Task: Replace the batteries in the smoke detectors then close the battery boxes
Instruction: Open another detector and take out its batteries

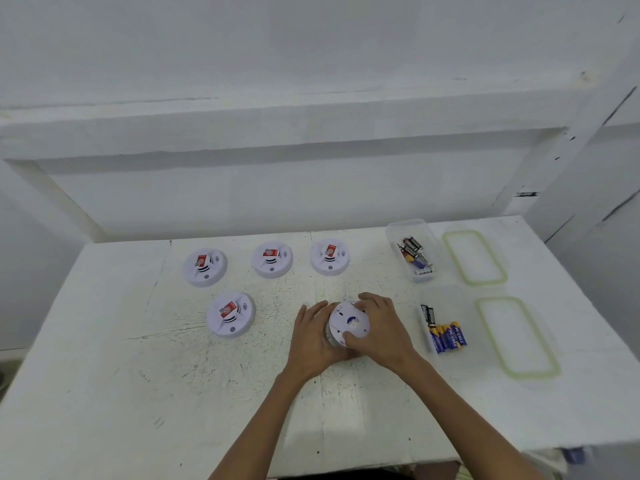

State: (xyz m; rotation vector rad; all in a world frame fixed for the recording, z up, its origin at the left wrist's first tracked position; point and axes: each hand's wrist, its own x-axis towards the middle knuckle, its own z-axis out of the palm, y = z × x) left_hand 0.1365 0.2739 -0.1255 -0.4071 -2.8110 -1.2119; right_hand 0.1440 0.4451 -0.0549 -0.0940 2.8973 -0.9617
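I hold a white smoke detector (pixel 348 322) with its back side facing up, just above the table's middle. My left hand (pixel 311 339) grips its left edge. My right hand (pixel 379 329) wraps over its right side, thumb pressing on the back plate. Several more smoke detectors with red stickers lie face up: three in a far row (pixel 205 266), (pixel 272 259), (pixel 329 256) and one nearer at the left (pixel 231 314). A clear box (pixel 393 233) at the far right holds several black batteries (pixel 415 252). A nearer clear box (pixel 478 327) holds blue and yellow batteries (pixel 448 337).
Two green-rimmed box lids lie on the table at the right, one far (pixel 475 257) and one near (pixel 517 337). The white table (pixel 138 375) ends at a front edge close to me. A white wall with a ledge stands behind.
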